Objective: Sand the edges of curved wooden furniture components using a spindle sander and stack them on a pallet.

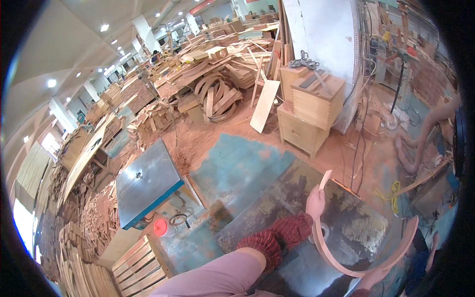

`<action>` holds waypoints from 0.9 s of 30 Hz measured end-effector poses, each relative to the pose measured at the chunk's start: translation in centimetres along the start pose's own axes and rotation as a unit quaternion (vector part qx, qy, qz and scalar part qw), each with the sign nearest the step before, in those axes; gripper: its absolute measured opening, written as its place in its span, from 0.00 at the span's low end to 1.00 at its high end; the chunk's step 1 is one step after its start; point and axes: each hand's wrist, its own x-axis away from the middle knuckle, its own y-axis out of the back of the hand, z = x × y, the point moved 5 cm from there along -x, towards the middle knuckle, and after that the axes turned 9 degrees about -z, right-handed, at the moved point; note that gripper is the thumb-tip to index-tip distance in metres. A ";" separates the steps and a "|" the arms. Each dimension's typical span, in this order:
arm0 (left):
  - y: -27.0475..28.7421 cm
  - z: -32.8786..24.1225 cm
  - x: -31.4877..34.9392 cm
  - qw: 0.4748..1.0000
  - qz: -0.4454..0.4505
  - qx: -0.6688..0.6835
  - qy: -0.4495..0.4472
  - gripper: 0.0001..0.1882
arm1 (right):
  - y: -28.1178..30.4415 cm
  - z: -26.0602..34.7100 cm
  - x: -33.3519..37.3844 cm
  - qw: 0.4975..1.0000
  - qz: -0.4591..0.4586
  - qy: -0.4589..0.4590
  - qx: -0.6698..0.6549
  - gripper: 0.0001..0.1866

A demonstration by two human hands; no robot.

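Note:
A curved, C-shaped wooden strip (341,268) hangs over a dark, stained metal machine table (267,208). My left hand (315,203) is wrapped round it near one end, and the tip sticks up past my fingers. A dark red knitted cuff covers that wrist. At the lower right, my right hand (377,277) is closed on the strip's lower curve; its fingers are only partly visible. Inside the curve, close to the strip, a round metal spindle (324,231) stands on the table. Whether the wood touches it I cannot tell.
Left of me stands a blue-sided machine table (148,180), with a red-lidded container (161,227) beside it. A slatted wooden piece (141,270) is at the lower left. Wooden cabinets (307,126) stand ahead by a pillar. Wood piles (222,94), a flexible hose (408,153) and sawdust surround this area.

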 end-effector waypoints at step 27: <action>16.6 8.5 -12.2 0.986 -0.100 -0.068 0.112 0.19 | -23.6 8.2 14.7 0.980 0.155 0.035 0.122 0.34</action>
